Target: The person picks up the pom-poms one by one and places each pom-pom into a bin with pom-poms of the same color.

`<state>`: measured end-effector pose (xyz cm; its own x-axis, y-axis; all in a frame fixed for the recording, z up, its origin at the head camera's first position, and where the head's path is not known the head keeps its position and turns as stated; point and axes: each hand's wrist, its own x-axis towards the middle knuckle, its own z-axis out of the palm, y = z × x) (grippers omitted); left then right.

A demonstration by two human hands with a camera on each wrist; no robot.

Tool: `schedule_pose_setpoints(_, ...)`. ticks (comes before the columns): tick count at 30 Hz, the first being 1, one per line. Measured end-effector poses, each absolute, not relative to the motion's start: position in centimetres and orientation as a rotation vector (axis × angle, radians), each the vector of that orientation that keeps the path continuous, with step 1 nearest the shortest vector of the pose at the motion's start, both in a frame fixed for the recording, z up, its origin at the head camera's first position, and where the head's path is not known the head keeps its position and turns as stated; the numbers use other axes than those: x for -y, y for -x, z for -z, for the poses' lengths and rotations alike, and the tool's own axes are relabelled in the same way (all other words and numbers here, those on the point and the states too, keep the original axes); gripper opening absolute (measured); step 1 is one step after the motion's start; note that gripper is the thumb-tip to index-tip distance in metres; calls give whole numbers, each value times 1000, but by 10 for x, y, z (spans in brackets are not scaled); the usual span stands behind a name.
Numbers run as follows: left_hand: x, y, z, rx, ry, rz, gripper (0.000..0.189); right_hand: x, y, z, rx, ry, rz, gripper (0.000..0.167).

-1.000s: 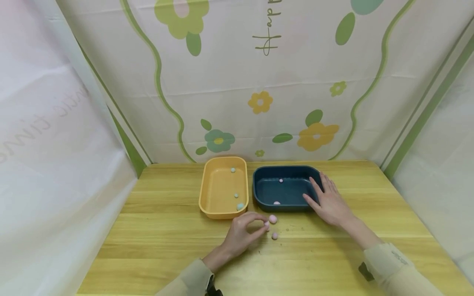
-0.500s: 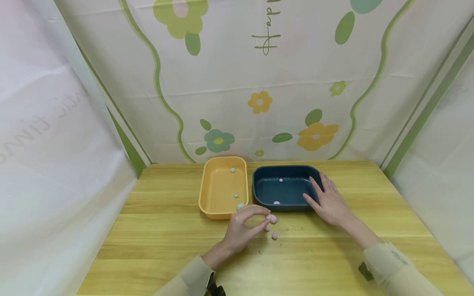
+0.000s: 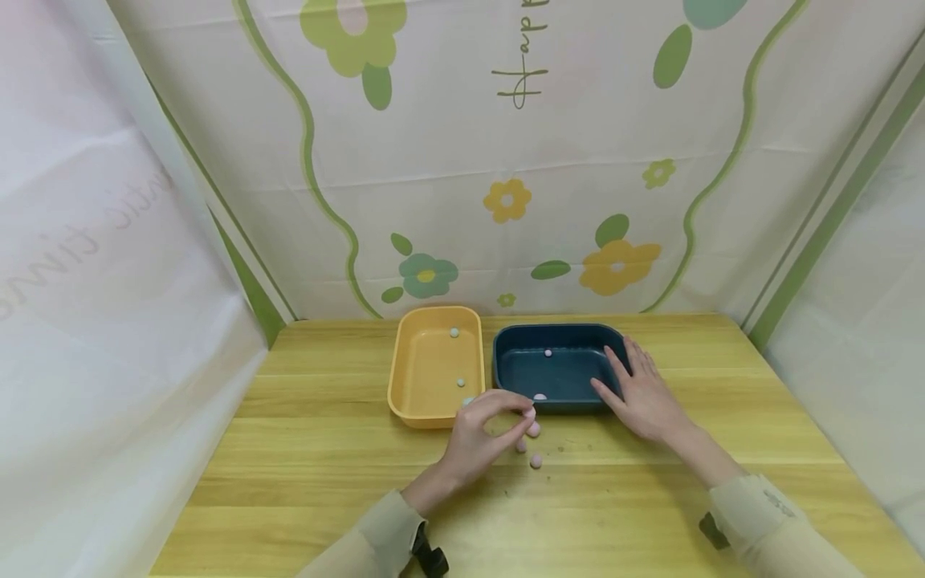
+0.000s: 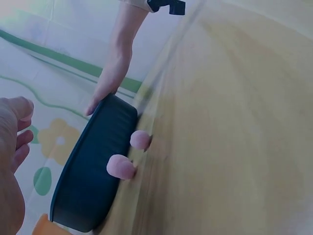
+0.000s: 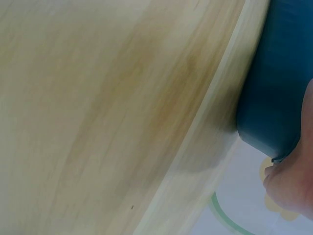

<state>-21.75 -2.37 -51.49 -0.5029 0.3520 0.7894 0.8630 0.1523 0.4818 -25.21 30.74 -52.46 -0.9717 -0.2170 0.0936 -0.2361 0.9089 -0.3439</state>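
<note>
Just in front of the dark blue tray (image 3: 564,406), my left hand (image 3: 473,441) pinches a small pink ball (image 3: 531,413) between thumb and forefinger, raised off the table. Under and beside it several pink balls lie loose, one (image 3: 536,461) nearest me; in the left wrist view pink balls (image 4: 140,139) sit along the tray's side. My right hand (image 3: 645,399) rests on the tray's right end, fingers spread over the rim. Inside the tray are a tiny pink ball (image 3: 548,353) and another pink ball (image 3: 539,396), partly hidden by the front wall.
Left of the blue tray stands a yellow tray (image 3: 400,377) with pale green balls (image 3: 454,332) in it; my left hand partly covers its near corner. Both trays are on a wooden table (image 3: 311,457), close to the printed cloth (image 3: 433,144) behind.
My left hand has picked up a pink ball from the loose group and moved it up and slightly right, toward the blue tray's front rim. My right hand stays put.
</note>
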Motion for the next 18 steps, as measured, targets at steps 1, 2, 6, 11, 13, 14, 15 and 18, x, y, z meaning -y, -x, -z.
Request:
schedule_pose_setpoints(1,22,219,514,1935,1151,1338,23,-307,252,525,3017,-359,-552,87)
schedule_pose_setpoints(2,21,220,514,1936,1147,1345,23,-308,252,525,3017,-360,-548,87)
schedule_pose_setpoints(6,16,225,513,1931,1099,1355,23,-307,252,524,3020,-359,-539,87)
schedule_pose_setpoints(11,11,231,512,1876,1045,1304,27,-307,252,523,3022,-355,-546,87)
schedule_pose_setpoints(13,9,234,510,1859,1048,1295,29,-307,252,524,3021,-352,-551,87)
schedule_pose_setpoints(14,8,235,509,1857,1049,1297,29,-307,252,524,3020,-352,-553,87)
schedule_pose_setpoints(15,7,237,509,1855,1051,1298,28,-308,253,524,3019,-354,-557,87)
schedule_pose_setpoints(18,5,242,508,1875,1041,1312,26,-308,253,525,3017,-361,-555,87)
